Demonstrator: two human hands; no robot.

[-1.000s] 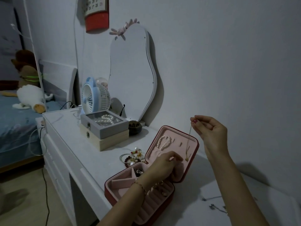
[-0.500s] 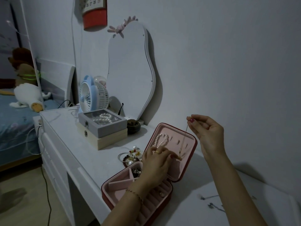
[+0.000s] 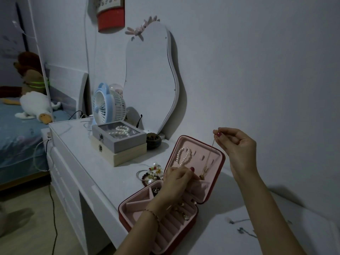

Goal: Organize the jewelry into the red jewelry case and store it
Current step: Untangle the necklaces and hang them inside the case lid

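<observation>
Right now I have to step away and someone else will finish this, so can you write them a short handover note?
Right hand pinches the top of a thin necklace, which hangs in front of the lid of the open red case. Left hand is at the lid's lower edge by the pendant. Done: pearl bracelet on the lid, rings in the tray. Left: settle the necklace, pack the loose beads beside the case, close it, store it.

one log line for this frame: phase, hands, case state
phase: hanging necklace in lid | right hand: pinches chain top | left hand: at lid pocket, grip unclear | red jewelry case: open
</observation>
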